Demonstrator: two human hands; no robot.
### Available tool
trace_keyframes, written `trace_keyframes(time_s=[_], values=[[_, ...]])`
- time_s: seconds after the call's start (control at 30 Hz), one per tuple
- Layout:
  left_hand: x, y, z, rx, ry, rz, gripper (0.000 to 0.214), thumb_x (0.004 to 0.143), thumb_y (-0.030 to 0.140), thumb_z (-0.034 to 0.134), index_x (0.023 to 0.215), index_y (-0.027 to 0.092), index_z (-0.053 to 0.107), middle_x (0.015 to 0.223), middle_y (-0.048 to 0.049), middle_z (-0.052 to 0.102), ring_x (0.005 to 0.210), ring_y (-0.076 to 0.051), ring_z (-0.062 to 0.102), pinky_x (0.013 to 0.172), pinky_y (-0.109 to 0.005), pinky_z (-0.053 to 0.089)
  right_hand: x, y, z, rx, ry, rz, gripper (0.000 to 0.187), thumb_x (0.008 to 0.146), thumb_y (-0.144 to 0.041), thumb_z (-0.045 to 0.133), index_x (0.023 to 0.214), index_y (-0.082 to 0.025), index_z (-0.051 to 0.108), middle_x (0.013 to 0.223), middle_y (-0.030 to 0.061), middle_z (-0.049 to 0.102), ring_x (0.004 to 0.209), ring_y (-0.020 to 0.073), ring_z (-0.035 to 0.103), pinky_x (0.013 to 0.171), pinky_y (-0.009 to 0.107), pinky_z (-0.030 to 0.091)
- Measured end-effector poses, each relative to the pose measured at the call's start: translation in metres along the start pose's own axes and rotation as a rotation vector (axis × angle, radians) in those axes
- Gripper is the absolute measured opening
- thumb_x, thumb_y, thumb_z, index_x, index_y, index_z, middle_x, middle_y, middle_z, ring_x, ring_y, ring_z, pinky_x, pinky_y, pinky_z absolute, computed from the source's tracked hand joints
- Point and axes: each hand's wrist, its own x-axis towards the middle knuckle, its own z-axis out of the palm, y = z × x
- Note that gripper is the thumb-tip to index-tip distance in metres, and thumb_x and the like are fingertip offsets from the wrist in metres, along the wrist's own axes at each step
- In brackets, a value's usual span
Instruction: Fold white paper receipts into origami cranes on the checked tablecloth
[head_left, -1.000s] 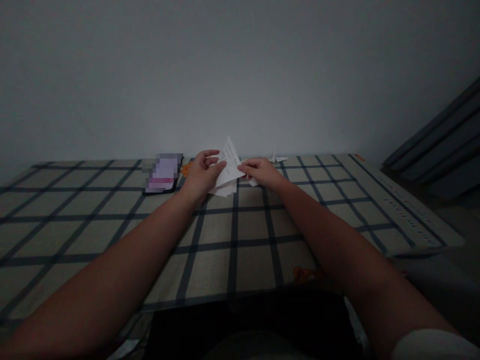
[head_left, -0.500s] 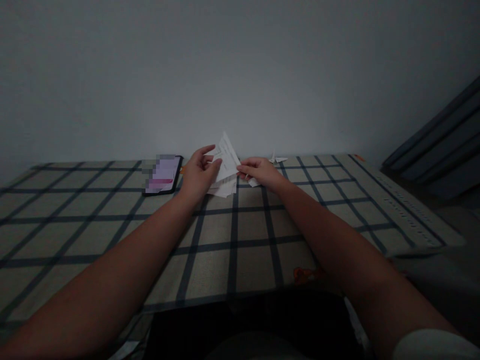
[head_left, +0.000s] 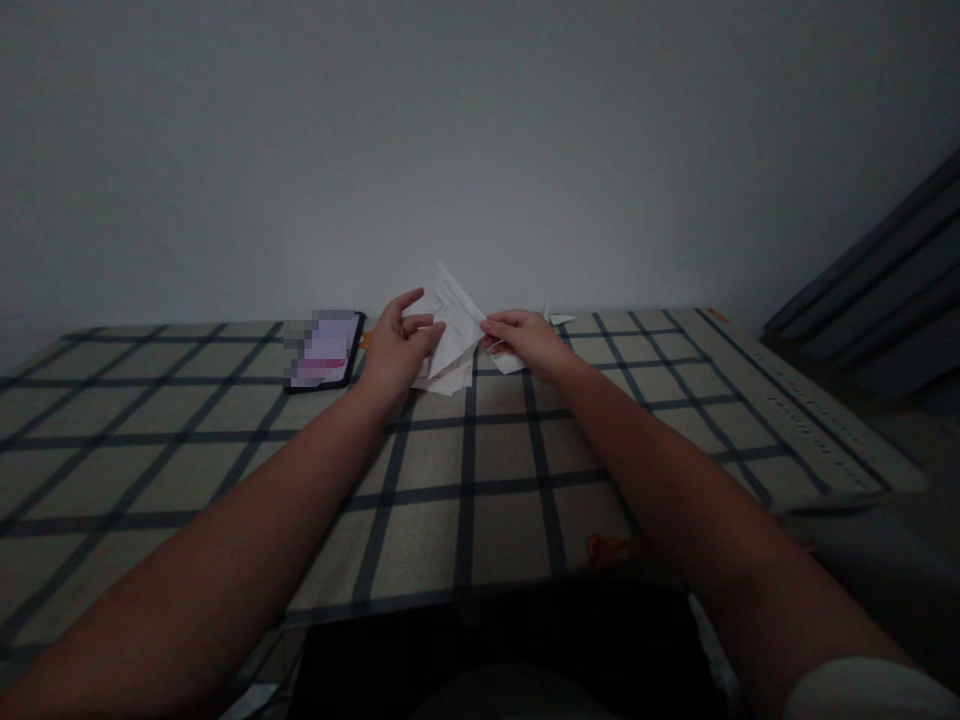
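A white sheet of paper [head_left: 457, 318], folded into a triangle, stands raised between my two hands, with faint print on its face. At its right corner, my right hand [head_left: 525, 338] pinches it between thumb and fingertips. My left hand [head_left: 401, 345] grips the left edge with the thumb and a bent finger, while its index finger is lifted off the paper. Below lie loose white papers [head_left: 454, 382], partly hidden by the folded sheet. Another white piece of paper [head_left: 508, 362] shows under my right hand.
A phone [head_left: 330, 345] with a lit screen lies to the left on the checked tablecloth [head_left: 435, 455]. A small white folded paper shape [head_left: 559, 319] sits by the wall. An orange-handled object [head_left: 604, 548] is near the front edge, and an orange thing [head_left: 367, 340] is beside my left hand.
The folded paper has turned slightly, its top tip leaning further left and its right corner rising a little. My right hand has shifted slightly right and up.
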Motion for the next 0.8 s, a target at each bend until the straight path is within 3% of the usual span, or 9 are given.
trace_keyframes(time_s=[0.1,0.23,0.3,0.37,0.57,0.7,0.8], values=[[0.0,-0.003,0.0,0.109,-0.058,0.036,0.056,0.073,0.036,0.076,0.125,0.02,0.062,0.111,-0.0086,0.07,0.087,-0.018,0.066,0.076,-0.03,0.054,-0.001,-0.003,0.004,0.004,-0.025,-0.027,0.025,0.076,-0.039,0.074,0.078,-0.016,0.064,0.072,0.0011,0.065,0.064,0.0098,0.057,0.063,0.023,0.048],[-0.008,0.003,0.003,0.161,-0.256,0.032,0.049,0.083,0.054,0.063,0.116,0.019,0.07,0.111,-0.0091,0.071,0.094,-0.022,0.066,0.083,-0.035,0.054,-0.003,-0.005,0.009,0.026,-0.073,-0.06,0.032,0.071,-0.044,0.077,0.072,-0.017,0.06,0.068,-0.0011,0.062,0.061,0.0094,0.055,0.06,0.023,0.045],[-0.012,0.009,0.005,0.202,-0.372,0.014,0.048,0.08,0.053,0.067,0.112,0.018,0.072,0.104,-0.0087,0.073,0.09,-0.023,0.067,0.082,-0.035,0.053,-0.004,-0.005,0.01,0.03,-0.092,-0.07,0.033,0.07,-0.046,0.077,0.071,-0.018,0.059,0.067,-0.002,0.06,0.06,0.0089,0.053,0.059,0.023,0.044],[-0.015,0.012,0.006,0.214,-0.411,0.001,0.049,0.072,0.045,0.078,0.111,0.017,0.071,0.099,-0.0084,0.074,0.088,-0.023,0.068,0.081,-0.034,0.053,-0.005,-0.005,0.011,0.017,-0.1,-0.084,0.034,0.07,-0.047,0.077,0.071,-0.018,0.06,0.066,-0.0024,0.059,0.06,0.0088,0.052,0.059,0.023,0.044],[-0.011,0.006,0.01,-0.097,-0.192,-0.172,0.032,0.078,0.036,0.073,0.102,0.016,0.072,0.098,-0.0088,0.075,0.081,-0.021,0.07,0.077,-0.032,0.056,-0.005,-0.004,0.007,-0.059,-0.021,-0.096,0.04,0.074,-0.054,0.071,0.068,-0.019,0.055,0.07,-0.0009,0.06,0.061,0.0097,0.052,0.059,0.023,0.044],[-0.002,0.004,0.008,-0.325,0.012,-0.231,0.022,0.083,0.022,0.065,0.102,0.013,0.069,0.103,-0.0113,0.075,0.092,-0.023,0.072,0.084,-0.034,0.057,-0.003,-0.002,0.002,-0.082,0.048,-0.098,0.035,0.077,-0.048,0.071,0.068,-0.018,0.055,0.071,-0.0003,0.06,0.061,0.01,0.052,0.058,0.024,0.043],[0.003,0.005,0.005,-0.424,0.055,-0.28,0.022,0.086,0.018,0.062,0.106,0.01,0.066,0.106,-0.0149,0.074,0.1,-0.025,0.071,0.09,-0.038,0.057,-0.001,0.001,-0.003,-0.151,0.148,-0.079,0.032,0.082,-0.044,0.067,0.068,-0.019,0.053,0.069,0.0002,0.059,0.059,0.0104,0.05,0.056,0.025,0.041]])
